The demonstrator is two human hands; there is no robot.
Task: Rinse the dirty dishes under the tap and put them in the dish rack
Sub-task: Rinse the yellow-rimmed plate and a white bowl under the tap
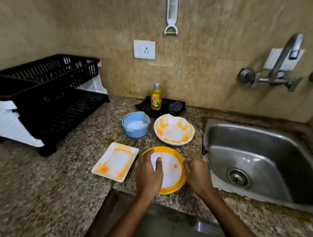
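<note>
A round plate (170, 170) with an orange rim and orange smears lies on the granite counter near its front edge. My left hand (147, 173) lies over the plate's left side, thumb on the white inside. My right hand (196, 170) is at its right rim, fingers loosely curved; I cannot make out a firm grip. A white rectangular dish (115, 162) smeared with orange lies to the left. Behind stand a white wavy bowl (174, 131) with orange stains and a blue bowl (135, 124). The black dish rack (46, 96) is at the far left, the tap (285, 57) on the wall at the right.
A steel sink (253, 162) is set into the counter at the right, below the tap. A yellow dish-soap bottle (156, 98) and a dark scrubber (175, 107) sit on a black tray by the wall. A socket (144, 49) and a grater (172, 14) are on the wall.
</note>
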